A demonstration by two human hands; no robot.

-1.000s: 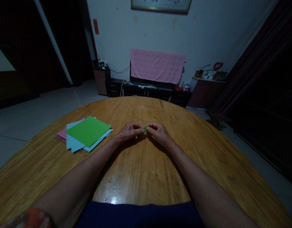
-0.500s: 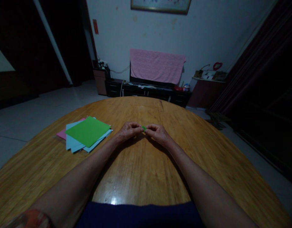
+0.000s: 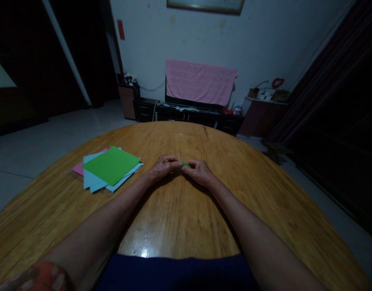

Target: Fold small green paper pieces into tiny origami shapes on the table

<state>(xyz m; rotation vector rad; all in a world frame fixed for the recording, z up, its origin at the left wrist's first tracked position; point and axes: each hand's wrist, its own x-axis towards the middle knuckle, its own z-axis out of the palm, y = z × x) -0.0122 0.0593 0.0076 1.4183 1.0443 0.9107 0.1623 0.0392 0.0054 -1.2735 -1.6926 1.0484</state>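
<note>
Head view: we are pinching a thin green paper strip [image 3: 186, 163] in a narrow grip, the strip bridging the small gap between the fingertips of our left hand [image 3: 165, 167] and right hand [image 3: 199, 171], just above the wooden table [image 3: 179, 137]. A stack of coloured paper [image 3: 108, 169] is lying left of the grip. We are judging this a fine finger-handling step; the next move is calling for a steady pinch.

Left hand [image 3: 164, 166] and right hand [image 3: 199, 171] bare, as are both forearms [image 3: 107, 214]; left sleeve [image 3: 40, 277] patterned orange-red; navy garment [image 3: 176, 273] at the torso.
</note>
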